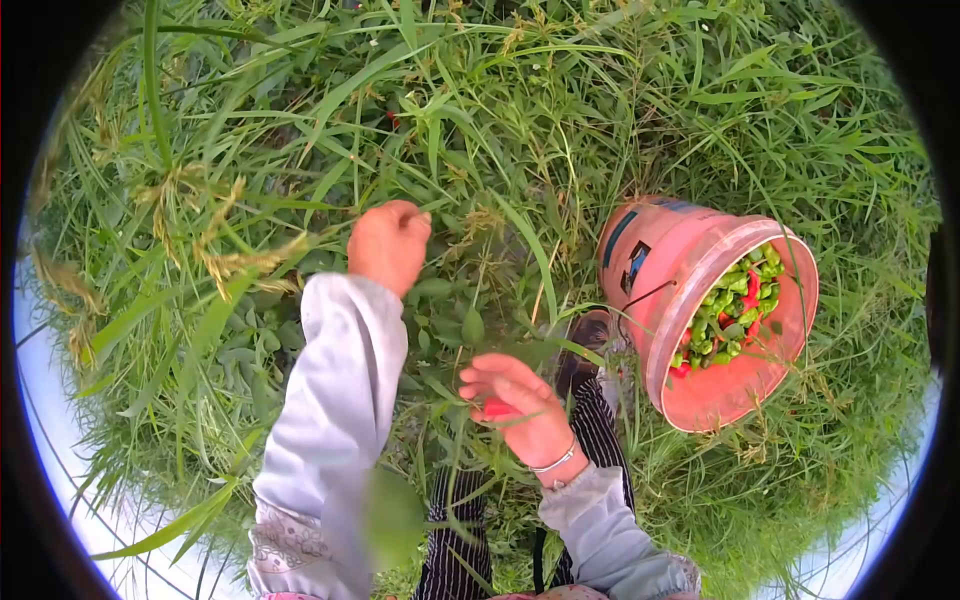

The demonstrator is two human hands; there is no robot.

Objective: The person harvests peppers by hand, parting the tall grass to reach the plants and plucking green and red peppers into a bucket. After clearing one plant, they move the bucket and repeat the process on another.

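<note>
My left hand [388,247] is closed among the grass and leaves, its fingers curled together. What it grips, if anything, is hidden. Lower down, my right hand [522,412] cups a red pepper [499,408] against its palm, with the fingers partly bent. To the right of that hand, a pink bucket [722,388] leans over with its mouth facing me. Green and red peppers [735,305] lie inside it. Up the slope from my left hand, a small red spot [392,120], perhaps a pepper, shows between the leaves.
Tall grass and broad-leaved plants [430,290] surround both hands. Seed heads [235,250] and long blades hang close to the camera at left. My shoe [585,350] and striped trouser legs stand below, near the bucket. Pale sheeting appears at the lower left and right edges.
</note>
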